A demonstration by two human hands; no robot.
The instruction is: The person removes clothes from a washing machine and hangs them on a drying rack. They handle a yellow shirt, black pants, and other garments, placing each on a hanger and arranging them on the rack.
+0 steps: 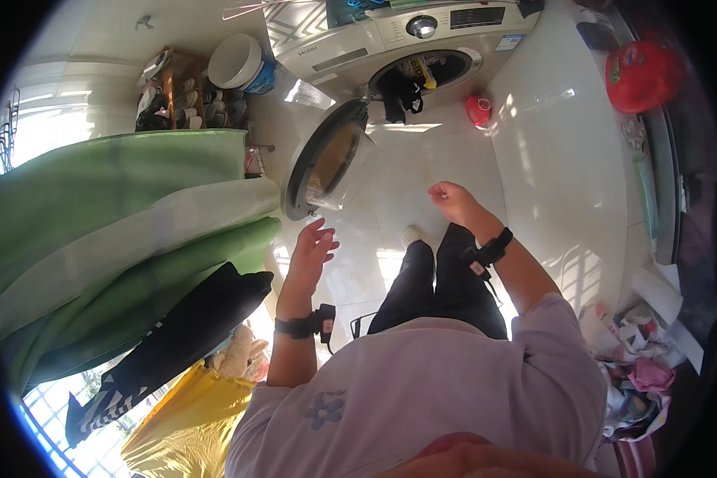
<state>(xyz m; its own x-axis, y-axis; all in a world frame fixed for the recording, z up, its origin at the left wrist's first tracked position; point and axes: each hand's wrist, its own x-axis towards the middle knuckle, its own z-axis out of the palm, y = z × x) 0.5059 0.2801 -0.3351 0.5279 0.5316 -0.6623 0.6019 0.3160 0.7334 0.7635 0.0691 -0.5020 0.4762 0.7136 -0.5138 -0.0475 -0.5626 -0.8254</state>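
My left hand [314,254] is raised with its fingers apart and nothing in it, just below the open round door [296,173] of a front-loading washing machine. My right hand [454,204] hangs over the tiled floor with its fingers curled; whether it holds anything small is not visible. Ahead stands the Haier washing machine [346,45], its drum opening uncovered. Dark clothing [401,101] hangs out over the lower rim of the opening, and a yellow printed cloth [423,74] lies in the opening above it. Neither hand touches the machine or the clothes.
Green fabric [119,167], a black garment [185,334] and yellow cloth [191,418] hang at the left. Behind are a shoe rack [168,83] and a white bucket [235,61]. A red container [478,112] stands by the right wall; crumpled items [639,358] lie at the lower right.
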